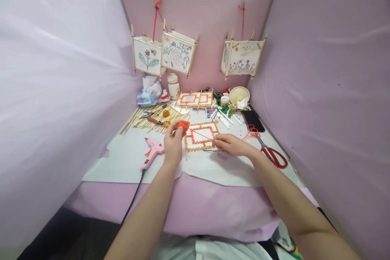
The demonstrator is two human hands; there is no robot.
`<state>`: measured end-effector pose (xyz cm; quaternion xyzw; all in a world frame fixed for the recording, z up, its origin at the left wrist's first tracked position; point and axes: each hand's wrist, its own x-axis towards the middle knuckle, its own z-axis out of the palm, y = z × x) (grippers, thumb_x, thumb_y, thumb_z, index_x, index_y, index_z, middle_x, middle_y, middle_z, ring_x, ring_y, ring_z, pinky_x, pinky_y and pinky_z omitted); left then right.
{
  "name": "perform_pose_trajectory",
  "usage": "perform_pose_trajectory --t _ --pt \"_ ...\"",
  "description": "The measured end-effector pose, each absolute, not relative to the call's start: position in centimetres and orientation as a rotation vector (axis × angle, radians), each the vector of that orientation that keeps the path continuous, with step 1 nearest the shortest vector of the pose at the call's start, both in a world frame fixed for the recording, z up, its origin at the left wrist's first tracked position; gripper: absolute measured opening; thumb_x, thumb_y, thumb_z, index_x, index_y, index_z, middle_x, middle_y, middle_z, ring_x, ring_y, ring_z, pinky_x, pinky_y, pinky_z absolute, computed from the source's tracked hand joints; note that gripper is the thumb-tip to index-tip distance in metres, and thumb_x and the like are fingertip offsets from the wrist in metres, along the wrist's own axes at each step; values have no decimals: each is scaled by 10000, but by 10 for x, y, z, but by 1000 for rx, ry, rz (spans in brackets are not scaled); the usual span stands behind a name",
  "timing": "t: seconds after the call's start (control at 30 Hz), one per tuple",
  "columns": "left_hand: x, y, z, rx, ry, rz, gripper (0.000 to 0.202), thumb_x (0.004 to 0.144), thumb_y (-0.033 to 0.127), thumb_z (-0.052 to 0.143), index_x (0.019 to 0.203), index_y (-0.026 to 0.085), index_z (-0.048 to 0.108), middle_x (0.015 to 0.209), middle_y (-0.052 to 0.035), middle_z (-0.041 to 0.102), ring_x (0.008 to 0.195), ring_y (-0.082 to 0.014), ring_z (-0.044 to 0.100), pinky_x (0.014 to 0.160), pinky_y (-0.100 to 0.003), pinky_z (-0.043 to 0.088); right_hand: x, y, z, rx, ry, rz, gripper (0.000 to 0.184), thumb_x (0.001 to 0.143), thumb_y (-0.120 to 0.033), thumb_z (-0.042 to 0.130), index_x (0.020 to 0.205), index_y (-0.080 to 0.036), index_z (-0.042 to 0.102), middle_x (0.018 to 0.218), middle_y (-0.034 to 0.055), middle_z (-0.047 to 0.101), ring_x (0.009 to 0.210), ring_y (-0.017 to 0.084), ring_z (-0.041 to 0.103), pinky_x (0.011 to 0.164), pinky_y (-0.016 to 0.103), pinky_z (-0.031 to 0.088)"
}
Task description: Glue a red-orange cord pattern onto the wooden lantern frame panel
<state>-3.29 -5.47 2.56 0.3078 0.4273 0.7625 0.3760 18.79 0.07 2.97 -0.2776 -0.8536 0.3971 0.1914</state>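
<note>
My left hand point(173, 142) is closed round a ball of orange yarn point(183, 126), held just above the table. A taut strand of that yarn point(201, 134) runs from the ball across to my right hand point(229, 144), which pinches its end at the lower right corner of a wooden stick frame point(201, 136) wrapped in orange and yellow yarn. The frame lies flat on white paper point(128, 162) between my two hands.
A pink glue gun point(152, 152) lies left of my left hand. Red-handled scissors point(272, 154) lie to the right. Loose wooden sticks point(146, 120), markers, a second yarn-wrapped frame point(195, 98), a bowl point(239, 94) and a jar point(173, 86) sit behind. Paper lanterns point(242, 57) hang on the purple back wall.
</note>
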Motion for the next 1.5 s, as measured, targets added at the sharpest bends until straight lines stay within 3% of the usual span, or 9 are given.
perform_pose_trajectory --t 0.1,0.3,0.47,0.67,0.77,0.87,0.97,1.23,1.5 --pt "-36 -57 35 602 829 1978 251 729 232 707 974 223 656 976 -5 668 857 -99 615 767 -195 491 200 10 26 -898 -2457 1219 362 974 -392 363 942 -173 649 747 15 639 613 128 520 588 243 412" --pt "-37 -64 43 598 562 1751 206 720 227 722 901 208 626 962 3 623 796 -67 580 656 -136 478 190 7 23 -1140 -2606 1107 99 803 -238 606 836 -195 689 586 0 645 519 139 544 536 248 400" --pt "-45 -78 45 712 451 1491 296 616 334 787 843 212 642 828 -21 574 663 -91 514 564 -201 443 197 9 25 -1062 -2531 1701 596 783 -359 698 1334 -208 528 862 31 739 642 141 650 594 245 502" --pt "-51 -97 39 1047 404 1070 377 463 468 882 588 207 639 645 -39 486 505 -119 467 469 -281 395 211 16 23 -948 -2159 2248 605 854 -572 551 1295 -158 533 1020 127 731 809 179 697 740 313 551" --pt "-53 -99 38 1199 279 843 344 521 484 858 594 196 685 650 -65 505 533 -157 530 491 -308 443 199 10 20 -1096 -2334 1960 503 925 -553 399 1178 -163 589 888 103 739 692 171 678 651 292 525" --pt "-53 -96 36 1292 105 734 289 591 450 824 669 187 733 680 -73 524 569 -161 557 534 -305 476 180 -3 18 -1281 -2642 1295 192 807 -346 628 859 -163 656 680 50 696 568 142 589 552 235 427" --pt "-51 -94 35 1319 2 708 241 639 405 794 739 189 755 715 -73 536 592 -152 563 561 -289 477 170 -14 25 -1271 -2627 1043 92 728 -234 682 720 -165 622 686 40 675 621 135 563 569 222 385" --pt "-44 -97 41 1339 160 513 383 558 535 816 684 177 761 713 -104 561 599 -187 561 559 -319 457 205 67 99 -1125 -1412 997 157 895 -362 542 871 -212 505 707 -19 610 501 69 472 488 176 394" --pt "-33 -93 31 1086 366 912 323 575 401 864 780 183 742 782 -54 586 668 -143 570 608 -254 444 194 34 70 -1161 -1699 1359 263 733 -313 759 913 -163 639 821 46 685 651 123 613 571 217 467"
